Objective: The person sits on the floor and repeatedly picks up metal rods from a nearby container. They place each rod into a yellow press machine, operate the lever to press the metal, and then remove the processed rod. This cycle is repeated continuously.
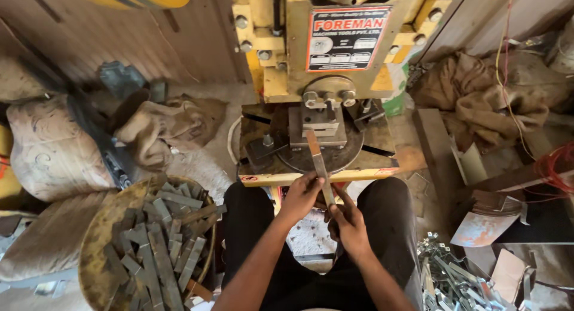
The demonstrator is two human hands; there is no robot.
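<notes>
Both hands grip one flat metal strip [318,161] in front of the yellow press machine [323,60]: the left hand [302,194] pinches its middle, the right hand [347,224] closes on its near end. Its far end lies under the press die [323,122]. Left of the press sits a round pan [95,245] of strips.
</notes>
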